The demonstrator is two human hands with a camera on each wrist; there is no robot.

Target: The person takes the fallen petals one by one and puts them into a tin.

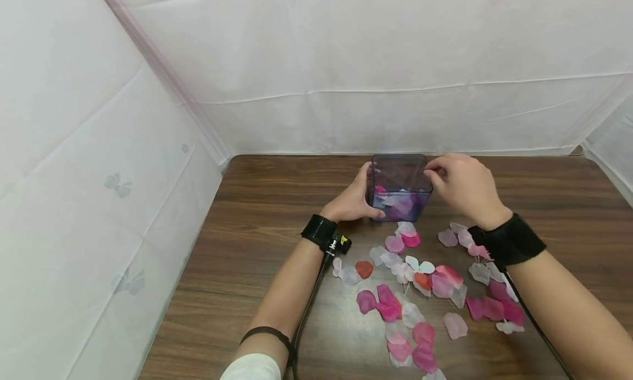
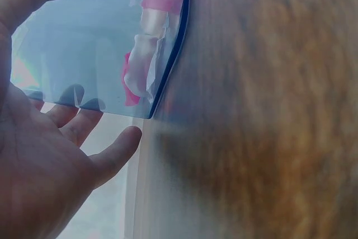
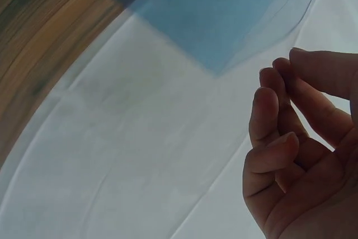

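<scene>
So there's a clear box (image 1: 399,186) with a purple tint sitting on the wooden table (image 1: 267,204), right between both hands. The left hand (image 1: 352,197) is wrapped around the box's left side, thumb on the near wall and fingers round the back, gripping it. The right hand (image 1: 462,189) sits at the box's top right corner, fingers loosely curled, nothing pinched in them as far as the wrist view shows. A few petals (image 1: 395,201) are already inside the box. A bunch more pink, white and red loose petals (image 1: 420,292) are scattered just behind the wrists, nearer the person.
</scene>
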